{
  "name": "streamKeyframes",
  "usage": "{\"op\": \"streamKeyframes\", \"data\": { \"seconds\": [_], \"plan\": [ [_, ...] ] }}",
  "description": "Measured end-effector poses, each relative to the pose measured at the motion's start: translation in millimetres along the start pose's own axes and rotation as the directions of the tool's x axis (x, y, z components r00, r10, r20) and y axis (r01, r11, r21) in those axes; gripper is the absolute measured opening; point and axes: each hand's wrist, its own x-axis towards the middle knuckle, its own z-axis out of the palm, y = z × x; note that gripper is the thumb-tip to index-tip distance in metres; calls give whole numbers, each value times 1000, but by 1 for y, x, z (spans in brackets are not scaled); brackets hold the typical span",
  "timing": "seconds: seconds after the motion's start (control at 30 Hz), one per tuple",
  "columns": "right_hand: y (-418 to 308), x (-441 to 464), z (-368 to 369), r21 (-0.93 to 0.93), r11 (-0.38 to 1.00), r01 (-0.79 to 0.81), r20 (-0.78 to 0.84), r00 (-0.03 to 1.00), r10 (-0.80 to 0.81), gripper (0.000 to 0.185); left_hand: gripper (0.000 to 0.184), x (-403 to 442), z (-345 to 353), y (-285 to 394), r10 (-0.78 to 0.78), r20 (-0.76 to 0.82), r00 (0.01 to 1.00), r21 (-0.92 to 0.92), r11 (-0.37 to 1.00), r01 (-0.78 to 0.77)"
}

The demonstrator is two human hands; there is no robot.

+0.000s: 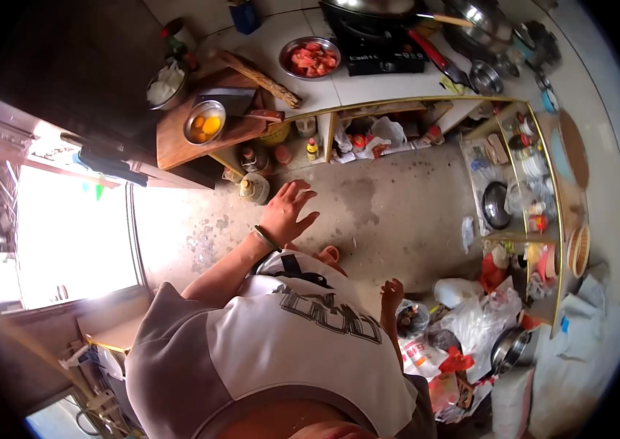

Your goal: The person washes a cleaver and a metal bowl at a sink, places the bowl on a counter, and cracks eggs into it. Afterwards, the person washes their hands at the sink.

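Note:
My left hand [288,212], with a bangle [266,238] at the wrist, is held out over the floor in front of my body. Its fingers are spread and nothing is in them. Down by my right side hangs my right hand [392,291], small in view, its fingers loosely bent and slightly apart, with no object visible in it. Beyond the left hand, a metal bowl of cracked eggs [206,122] rests on a wooden cutting board [178,150], beside a cleaver [264,115]. A bowl of cut tomatoes [310,57] stands farther back on the counter.
A black cooker [383,62] carries a lidded pan [372,6]. A rough wooden stick [262,79] lies behind the board, near a bowl of white pieces [166,85]. A plastic jug [254,188] stands below the counter. Shelves [518,238] and plastic bags [478,318] are at right.

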Motion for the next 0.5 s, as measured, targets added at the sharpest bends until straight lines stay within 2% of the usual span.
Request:
{"op": "streamKeyframes", "data": {
  "seconds": [0.1,0.2,0.23,0.33,0.43,0.5],
  "plan": [
    [-87,-2,43,-102,991,92,171,982,-73,30,38,-28,-17,-28,-78,-93,993,14,997,80],
    [-79,37,92,-143,927,347,251,918,-305,31,38,-64,-41,-65,-172,-164,971,3,985,175],
    [-94,35,103,-112,880,462,298,860,-413,31,37,-77,-50,-71,-211,-204,956,18,975,219],
    [-150,11,146,-63,936,347,385,873,-298,30,37,-117,-73,-112,-320,-260,911,13,942,335],
    [-199,-26,197,-91,888,451,474,804,-360,27,37,-155,-98,-148,-419,-331,846,-12,898,440],
    [-230,-59,236,-40,854,519,532,734,-421,26,35,-179,-114,-171,-471,-367,802,-66,874,482]
  ]
}}
